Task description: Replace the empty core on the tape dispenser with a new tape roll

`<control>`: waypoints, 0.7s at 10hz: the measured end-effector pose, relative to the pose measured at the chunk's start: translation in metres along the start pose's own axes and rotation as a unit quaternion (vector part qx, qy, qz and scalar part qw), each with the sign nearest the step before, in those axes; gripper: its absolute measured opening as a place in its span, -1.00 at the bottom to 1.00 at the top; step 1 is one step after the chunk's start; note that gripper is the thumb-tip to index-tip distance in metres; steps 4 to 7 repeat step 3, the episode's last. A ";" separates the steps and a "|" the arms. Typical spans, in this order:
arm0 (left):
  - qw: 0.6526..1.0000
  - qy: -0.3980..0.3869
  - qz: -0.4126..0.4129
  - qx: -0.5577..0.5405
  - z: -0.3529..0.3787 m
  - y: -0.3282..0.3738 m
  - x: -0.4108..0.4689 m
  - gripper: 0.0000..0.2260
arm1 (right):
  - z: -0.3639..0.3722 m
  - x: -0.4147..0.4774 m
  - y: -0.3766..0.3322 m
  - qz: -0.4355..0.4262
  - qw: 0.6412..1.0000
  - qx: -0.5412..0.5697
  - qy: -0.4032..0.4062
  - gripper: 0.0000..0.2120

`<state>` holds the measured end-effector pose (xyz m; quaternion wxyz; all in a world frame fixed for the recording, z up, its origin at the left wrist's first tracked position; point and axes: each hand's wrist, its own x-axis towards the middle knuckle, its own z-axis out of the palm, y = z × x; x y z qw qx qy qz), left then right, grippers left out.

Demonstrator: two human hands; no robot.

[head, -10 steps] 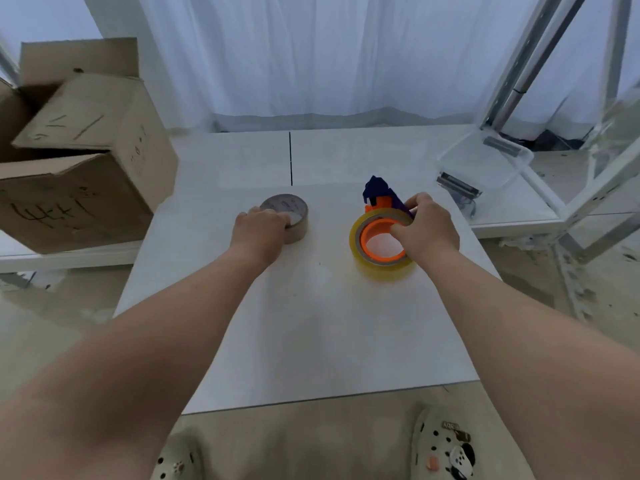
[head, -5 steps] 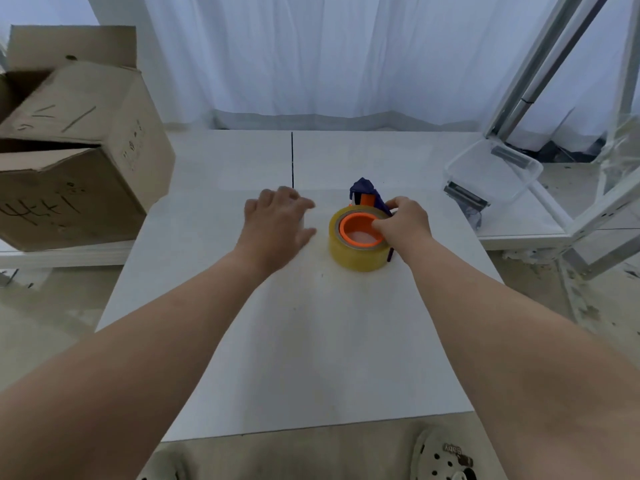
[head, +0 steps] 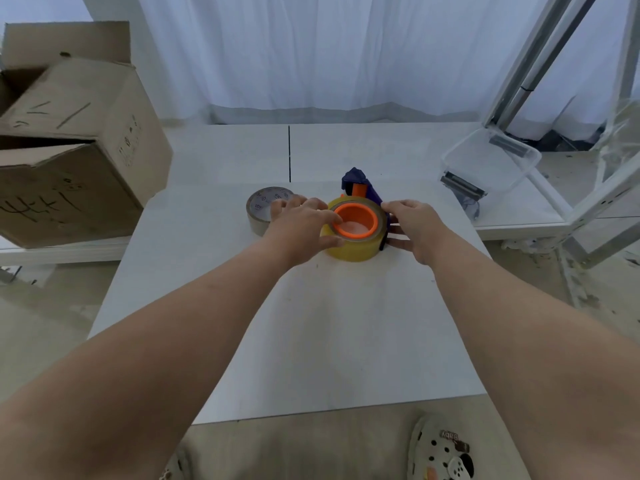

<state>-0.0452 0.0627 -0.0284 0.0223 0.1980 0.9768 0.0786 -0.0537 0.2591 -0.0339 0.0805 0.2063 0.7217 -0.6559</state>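
Observation:
A yellow tape roll (head: pixel 353 249) lies flat on the white table (head: pixel 329 327), seated around the orange hub (head: pixel 356 220) of the blue tape dispenser (head: pixel 360 185). My left hand (head: pixel 301 230) holds the roll's left side, thumb low on its wall and fingers over the top rim. My right hand (head: pixel 412 226) grips the dispenser's right side, beside the roll. The empty brown core (head: pixel 263 209) lies flat just left of the roll, partly hidden behind my left hand.
A large cardboard box (head: pixel 69 150) sits at the left on a lower surface. A clear plastic container (head: pixel 491 164) stands at the back right near a metal frame (head: pixel 540 60). My feet in spotted shoes (head: pixel 440 452) show below the table's near edge.
My left hand left the empty core and moved right onto the tape roll. The roll with the dispenser was laid flat, and my right hand shifted to its right side.

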 end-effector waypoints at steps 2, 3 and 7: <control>1.000 0.007 -0.011 -0.008 -0.007 -0.003 -0.008 -0.53 | -0.001 -0.005 -0.005 -0.048 0.987 -0.145 0.046 -0.76; 0.999 0.035 -0.020 0.018 -0.022 -0.008 -0.015 -0.52 | 0.000 -0.017 -0.014 -0.101 0.955 -0.262 0.094 -0.67; 0.999 0.035 -0.020 0.018 -0.022 -0.008 -0.015 -0.52 | 0.000 -0.017 -0.014 -0.101 0.955 -0.262 0.094 -0.67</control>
